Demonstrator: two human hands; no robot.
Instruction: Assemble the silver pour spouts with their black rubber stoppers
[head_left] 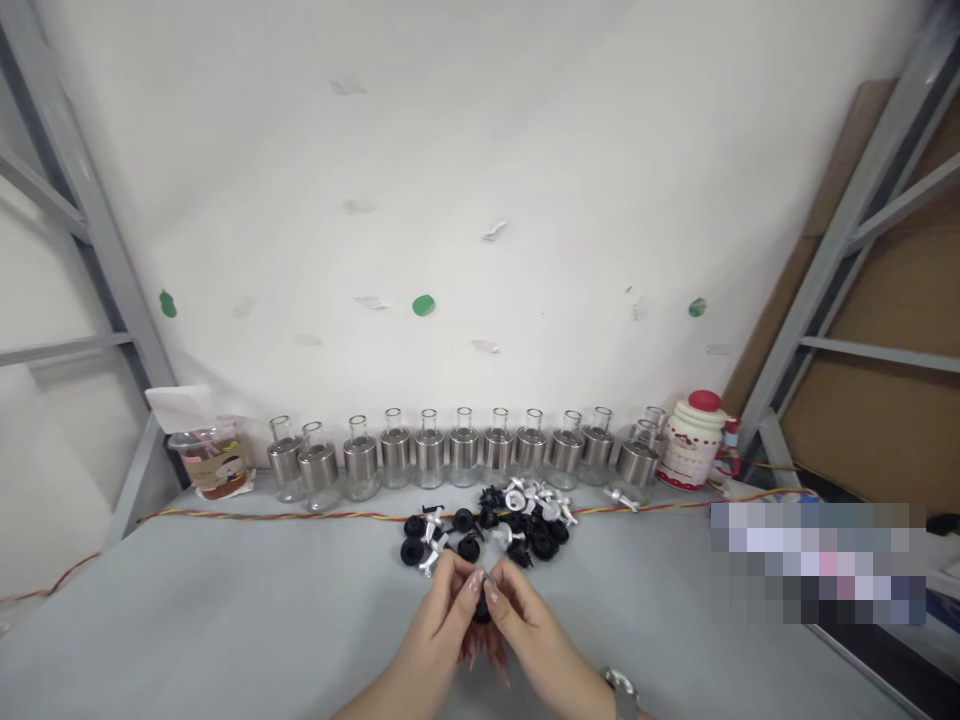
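At the front middle of the table, my left hand [448,612] and my right hand [526,612] meet, fingers closed around a small black cap-like part [482,614]. Both thumbs press at its top, where a bit of something grey shows; the fingers hide most of it. Just beyond my hands lies a loose heap of small black round caps [543,546] and white or clear plastic pieces [515,500]. A few black caps [412,551] and a white piece [433,545] sit to the left of the heap.
Several glass bottles with metal bands [430,450] line the wall. A plastic drink cup [214,462] stands left, a white jar with a red lid [691,445] right. A twisted red-yellow wire [300,515] crosses the table [247,600]. Grey metal posts [817,240] frame both sides.
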